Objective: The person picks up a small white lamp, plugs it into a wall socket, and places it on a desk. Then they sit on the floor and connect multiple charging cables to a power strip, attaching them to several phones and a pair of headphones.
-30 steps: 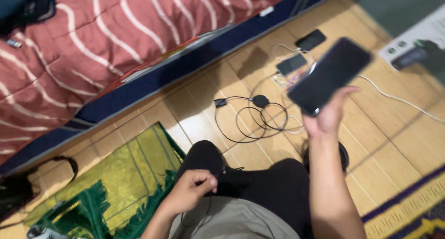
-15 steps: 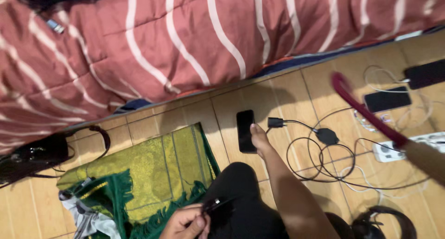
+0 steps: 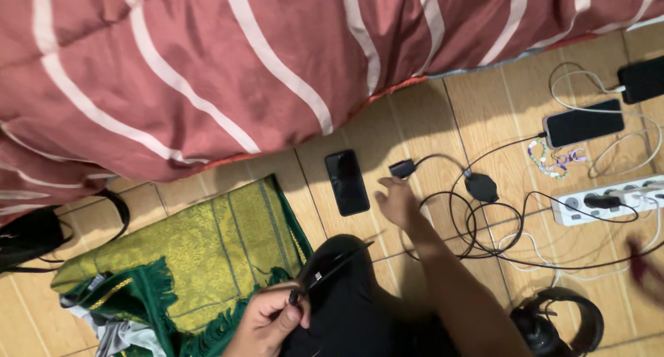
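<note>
Head view: three phones [image 3: 346, 182], one power strip [image 3: 574, 208], two hands [image 3: 397, 201].

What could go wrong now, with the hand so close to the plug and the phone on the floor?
1. The right hand reaches toward the black plug; its cable lies in tangled loops, so pulling it may drag the power strip.
2. The black phone lies flat on the floor beside that hand and might be knocked or knelt on.
3. The left hand pinches a thin black cable end, which may snag.
</note>
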